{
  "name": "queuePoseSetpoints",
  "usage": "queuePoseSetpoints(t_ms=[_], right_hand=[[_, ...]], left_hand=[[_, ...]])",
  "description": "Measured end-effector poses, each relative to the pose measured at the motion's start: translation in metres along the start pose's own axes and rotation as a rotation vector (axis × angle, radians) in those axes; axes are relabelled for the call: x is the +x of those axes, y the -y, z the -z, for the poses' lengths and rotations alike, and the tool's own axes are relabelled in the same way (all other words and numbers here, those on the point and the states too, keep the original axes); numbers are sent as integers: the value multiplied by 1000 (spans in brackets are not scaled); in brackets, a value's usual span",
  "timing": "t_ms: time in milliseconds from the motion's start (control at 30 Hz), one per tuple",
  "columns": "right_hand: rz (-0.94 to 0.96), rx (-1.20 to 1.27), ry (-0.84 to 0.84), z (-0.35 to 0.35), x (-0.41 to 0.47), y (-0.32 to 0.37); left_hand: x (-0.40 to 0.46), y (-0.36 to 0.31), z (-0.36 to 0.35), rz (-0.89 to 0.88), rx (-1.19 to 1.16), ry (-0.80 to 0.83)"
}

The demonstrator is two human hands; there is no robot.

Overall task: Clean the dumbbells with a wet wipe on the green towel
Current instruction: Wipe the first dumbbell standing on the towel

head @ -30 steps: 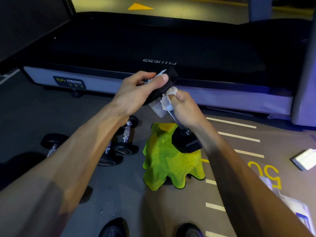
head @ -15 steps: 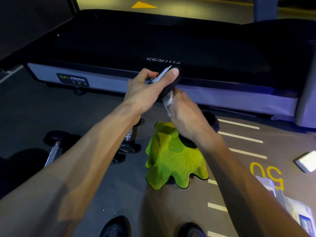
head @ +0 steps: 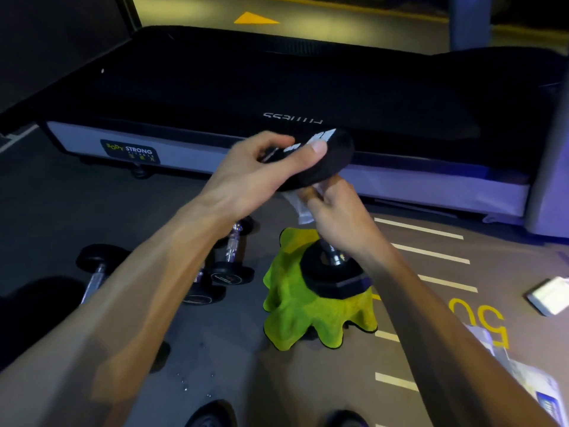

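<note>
— Gripping the top head of the dumbbell (head: 320,161) with my left hand (head: 255,177), thumb over its face, fingers curled round the far edge. My right hand (head: 335,208) pinches the wet wipe (head: 300,208) against the handle, just under that head.

— Where does the dumbbell sit?

— Centre of the frame, stood on end and tilted. Its lower head rests on the green towel (head: 308,312), bunched on the floor below centre.

— Which step is this?

— Wiping the handle, I judge; the wipe sits high on it, near the top head.

— And next?

— Drawing the wipe down toward the lower head while my left hand steadies the top, then turning the bar to reach the far side. How much is clean I cannot tell.

— Anything else around?

— More dumbbells (head: 228,260) lie at left centre, off the towel. A treadmill (head: 277,75) fills the upper frame, and a pale packet (head: 551,294) lies at the right edge.
</note>
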State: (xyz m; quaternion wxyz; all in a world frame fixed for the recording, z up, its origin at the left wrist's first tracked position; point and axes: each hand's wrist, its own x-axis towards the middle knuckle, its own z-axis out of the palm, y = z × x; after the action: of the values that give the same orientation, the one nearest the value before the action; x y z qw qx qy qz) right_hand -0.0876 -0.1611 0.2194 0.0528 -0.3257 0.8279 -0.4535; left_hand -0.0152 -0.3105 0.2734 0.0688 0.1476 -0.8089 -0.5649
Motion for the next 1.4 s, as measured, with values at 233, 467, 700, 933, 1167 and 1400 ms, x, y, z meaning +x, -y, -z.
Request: queuePoseSetpoints(t_ms=[233,467,700,933,1167,1400], right_hand=[[-135,289,-13,-11,-5,-4],[-158,418,125,5,-9,-15],[-79,-44,251,3,-36,-29],[-285,-474,569,26,-37,-14],[-178,-514,51,-4,-4,29],[-343,-462,132,-13,-37,4]], left_hand=[[-6,-3,4,-73,121,39],[3,6,4,-125,72,177],[11,12,-3,-78,38,30],[15,18,-4,-25,15,-66],[18,5,-18,-8,113,-90],[17,-2,-23,1,122,-93]])
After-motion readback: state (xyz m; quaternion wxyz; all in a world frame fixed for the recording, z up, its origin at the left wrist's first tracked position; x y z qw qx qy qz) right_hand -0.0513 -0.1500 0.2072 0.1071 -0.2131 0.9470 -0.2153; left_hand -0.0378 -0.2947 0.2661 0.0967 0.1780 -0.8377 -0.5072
